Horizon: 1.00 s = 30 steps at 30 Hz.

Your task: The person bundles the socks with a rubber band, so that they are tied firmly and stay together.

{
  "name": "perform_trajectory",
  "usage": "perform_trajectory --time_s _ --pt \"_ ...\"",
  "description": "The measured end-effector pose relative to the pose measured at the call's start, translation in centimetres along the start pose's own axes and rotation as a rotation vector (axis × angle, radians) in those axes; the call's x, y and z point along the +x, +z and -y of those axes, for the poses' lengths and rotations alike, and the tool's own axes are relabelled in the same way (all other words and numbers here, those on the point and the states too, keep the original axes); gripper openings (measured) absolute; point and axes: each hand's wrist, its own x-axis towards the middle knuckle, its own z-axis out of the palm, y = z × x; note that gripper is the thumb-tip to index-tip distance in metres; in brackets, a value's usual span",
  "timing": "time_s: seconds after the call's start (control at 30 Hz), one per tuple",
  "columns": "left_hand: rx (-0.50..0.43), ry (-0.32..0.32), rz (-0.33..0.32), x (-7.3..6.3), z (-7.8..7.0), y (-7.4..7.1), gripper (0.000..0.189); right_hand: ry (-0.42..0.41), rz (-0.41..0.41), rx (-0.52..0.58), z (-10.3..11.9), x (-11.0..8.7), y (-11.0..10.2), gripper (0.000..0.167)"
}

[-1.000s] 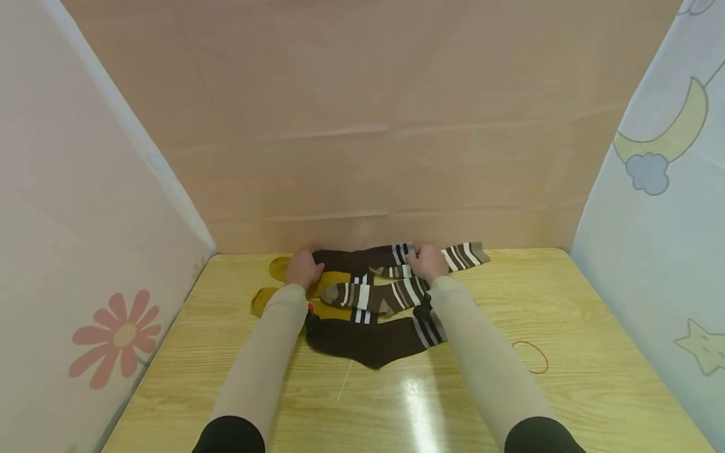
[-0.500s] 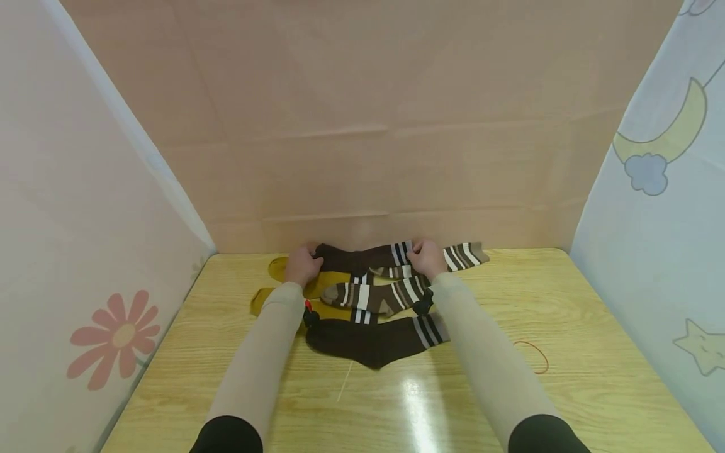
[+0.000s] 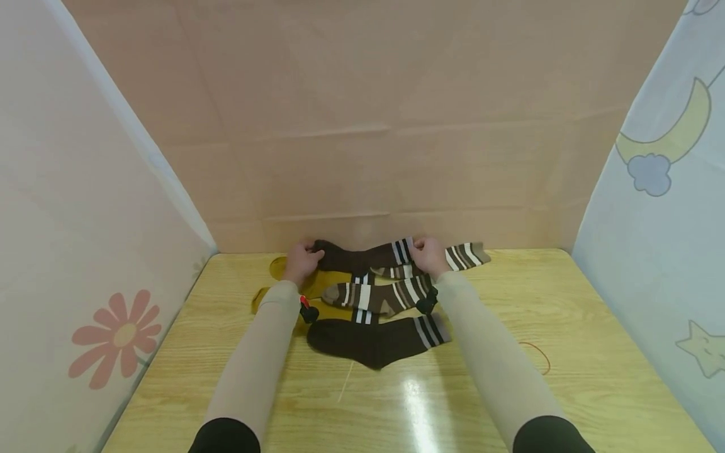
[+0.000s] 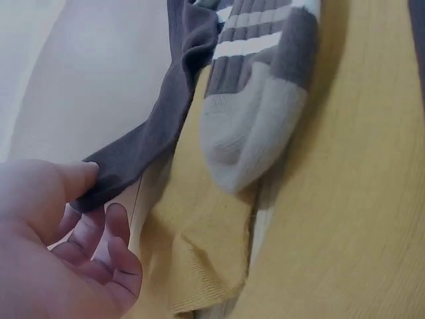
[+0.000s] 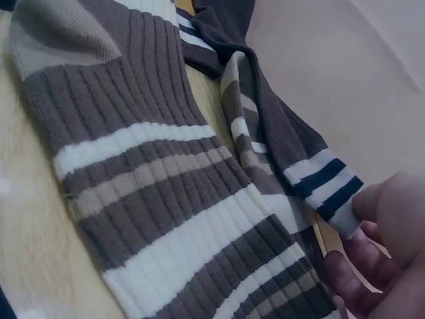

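A dark brown sock point(image 3: 354, 259) with a grey-and-black striped cuff stretches between both hands at the back of the table. My left hand point(image 3: 300, 261) pinches its toe end between thumb and fingers, plain in the left wrist view. At the cuff, my right hand point(image 3: 429, 257) pinches the edge, thumb on top in the right wrist view. Just in front lies a striped brown-and-white sock point(image 3: 374, 296); another striped sock point(image 3: 467, 255) runs partly under the held one and the right hand. Mustard socks point(image 4: 192, 259) lie beneath, partly covered.
A second dark brown sock point(image 3: 368, 340) lies flat nearest the person. To the right, a thin red band point(image 3: 542, 358) rests on the wooden table point(image 3: 600, 390), partly behind the right sleeve. A tan backdrop point(image 3: 362, 157) rises right behind the socks.
Both hands have moved slightly up and back with the far dark brown sock; its toe end and cuff now sit higher. The other socks look unmoved.
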Motion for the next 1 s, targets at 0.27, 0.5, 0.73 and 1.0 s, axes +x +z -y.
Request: perform_trajectory --time_s 0.27,0.5,0.73,1.0 --pt "-0.074 -0.024 -0.004 0.1 -0.2 -0.3 0.049 0.029 -0.005 0.055 0.9 -0.2 -0.6 0.035" --pt "-0.085 -0.007 -0.016 0.1 -0.6 -0.9 0.039 0.021 -0.002 0.076 1.5 -0.3 -1.4 0.038" --pt "-0.065 -0.025 -0.035 0.0 -0.2 -1.5 0.038 0.051 0.04 0.092 1.7 -0.4 -2.2 0.042" --pt "-0.109 0.012 -0.027 -0.5 -0.5 -2.0 0.037 0.015 0.015 0.059 1.3 -0.5 -3.3 0.04"
